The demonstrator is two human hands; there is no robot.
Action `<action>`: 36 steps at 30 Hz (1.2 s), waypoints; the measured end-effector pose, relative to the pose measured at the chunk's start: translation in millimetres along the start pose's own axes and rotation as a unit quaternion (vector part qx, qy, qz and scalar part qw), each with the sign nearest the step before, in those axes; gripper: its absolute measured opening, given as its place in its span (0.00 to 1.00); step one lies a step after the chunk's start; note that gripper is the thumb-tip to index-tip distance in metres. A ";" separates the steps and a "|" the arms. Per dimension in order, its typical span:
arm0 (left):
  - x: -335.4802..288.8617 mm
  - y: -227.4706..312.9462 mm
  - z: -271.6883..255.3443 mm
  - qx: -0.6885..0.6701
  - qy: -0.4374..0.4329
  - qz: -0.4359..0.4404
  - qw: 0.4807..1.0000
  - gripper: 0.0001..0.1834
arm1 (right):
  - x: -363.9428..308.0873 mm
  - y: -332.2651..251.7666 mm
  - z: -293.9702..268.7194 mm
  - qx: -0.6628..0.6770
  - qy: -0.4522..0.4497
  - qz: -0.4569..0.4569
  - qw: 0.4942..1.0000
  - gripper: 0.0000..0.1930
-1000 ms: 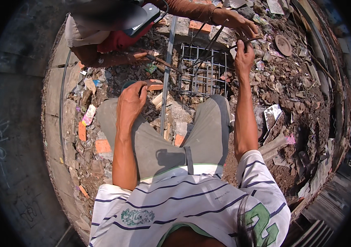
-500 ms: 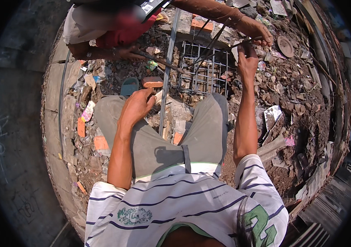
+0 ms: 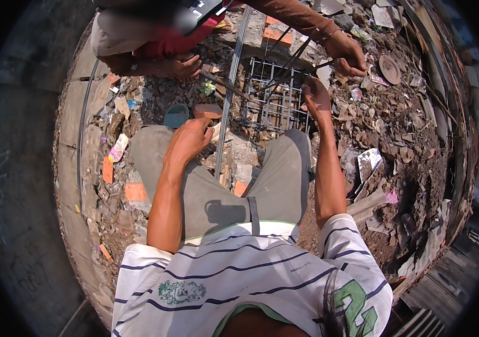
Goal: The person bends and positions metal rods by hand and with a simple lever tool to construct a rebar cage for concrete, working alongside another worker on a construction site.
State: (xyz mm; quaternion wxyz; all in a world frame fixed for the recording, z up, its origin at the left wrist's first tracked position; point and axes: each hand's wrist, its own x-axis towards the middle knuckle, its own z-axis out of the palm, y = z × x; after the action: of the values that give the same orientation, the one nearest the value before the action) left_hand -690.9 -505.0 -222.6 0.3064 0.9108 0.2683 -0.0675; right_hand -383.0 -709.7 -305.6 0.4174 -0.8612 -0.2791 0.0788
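Note:
A steel rebar cage (image 3: pixel 277 100) stands in a hole in front of my knees. Close by its right edge is my right hand (image 3: pixel 316 101), fingers bent together; whatever is between them is hidden. My left hand (image 3: pixel 190 139) rests curled over my left knee, beside an orange brick (image 3: pixel 208 110), its grip out of sight. Across the cage a co-worker leans in. One co-worker's hand (image 3: pixel 349 58) is at the end of a dark thin bar (image 3: pixel 321 66); the other hand (image 3: pixel 185 68) is by a rusty rod (image 3: pixel 225 84) that slants to the cage.
A long bundle of steel rods (image 3: pixel 229 92) runs past the cage between my knees. A green tub (image 3: pixel 176 115) sits near the brick. Rubble, brick pieces and a round brown lid (image 3: pixel 389 69) cover the right side. A concrete wall (image 3: pixel 15 168) rises at left.
My right hand has come away from the dark bar's end, down and left toward the cage. The co-worker's right-side hand has shifted left and down. My left hand is nearly still.

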 end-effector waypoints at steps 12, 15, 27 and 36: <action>0.3 -0.1 4.1 -0.040 0.034 0.017 0.998 0.12 | -49.0 29.8 46.2 -0.004 -0.053 0.030 0.998 0.19; 1.0 -1.9 6.2 -0.045 0.045 0.017 0.998 0.12 | -57.6 36.2 51.9 -0.039 -0.042 0.043 0.997 0.18; 10.7 -8.4 11.9 -0.019 0.028 0.028 0.999 0.14 | -86.8 54.5 69.2 -0.014 0.000 0.072 0.997 0.18; 16.1 -17.4 23.2 -0.033 0.053 0.049 0.997 0.12 | -83.8 48.2 68.7 -0.041 0.005 0.072 0.997 0.20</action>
State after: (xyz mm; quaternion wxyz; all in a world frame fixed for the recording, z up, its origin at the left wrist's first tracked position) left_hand -685.6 -499.9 -254.9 0.3243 0.9146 0.2414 0.0048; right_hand -458.0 -733.0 -394.4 0.3767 -0.8958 -0.2171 0.0927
